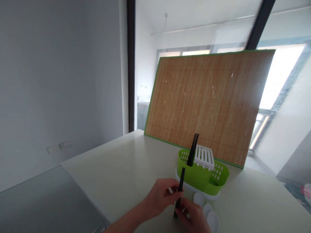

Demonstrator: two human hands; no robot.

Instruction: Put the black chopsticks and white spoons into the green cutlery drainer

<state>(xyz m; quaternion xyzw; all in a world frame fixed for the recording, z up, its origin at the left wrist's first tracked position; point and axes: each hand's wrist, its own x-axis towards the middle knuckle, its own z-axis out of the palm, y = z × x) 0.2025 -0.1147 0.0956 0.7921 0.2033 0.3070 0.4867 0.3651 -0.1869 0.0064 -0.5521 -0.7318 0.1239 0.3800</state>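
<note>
Black chopsticks [182, 179] stand tilted between my hands, just in front of a green holder. My left hand [164, 195] is closed around their middle. Lower down, the fingers of my right hand [191, 215] are closed on the same chopsticks near the bottom end. How many sticks are in the bundle I cannot tell. The green utensil holder [194, 176] has pierced walls and a white base. More black chopsticks [193, 150] lean upright in its left compartment, beside a white slatted rack [204, 157] on top. White spoons [212, 220] lie next to my right hand.
A white table [116, 171] carries everything, with its left edge dropping away. Behind the holder, a bamboo mat [206, 103] with green edging leans against a glass partition. A grey wall with sockets [59, 147] is at left.
</note>
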